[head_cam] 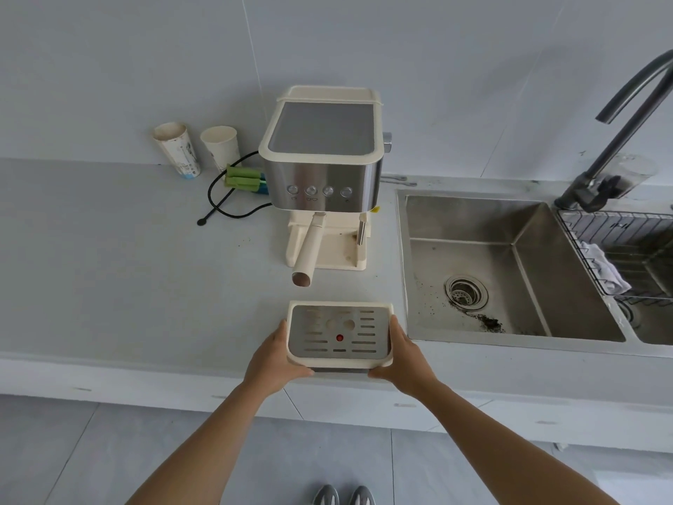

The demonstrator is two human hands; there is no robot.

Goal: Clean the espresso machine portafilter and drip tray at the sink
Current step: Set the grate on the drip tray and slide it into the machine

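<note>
Grip first: left hand (271, 353) clasps the left side of the drip tray (340, 335) and right hand (400, 353) clasps the right side, thumbs on the rim. The fingers underneath are mostly hidden. The tray is out of the machine and looks lifted just over the front edge of the counter (109, 267). It's kept flat, I'd guess so whatever's under the metal grate doesn't slosh out. The grate hides what's in there, so no idea how full it is.

Back left there are two paper cups (177, 149), the left one stained inside, and I can't see anything in them. Then the espresso machine (322, 158) with the portafilter (307, 249) locked in, handle pointing at the person, so that's not cleaned yet. To the right, the sink (473, 220) has coffee grounds (490, 322) scattered by the drain. Far right, a wire rack (619, 227) holds a white cloth (604, 267).
</note>
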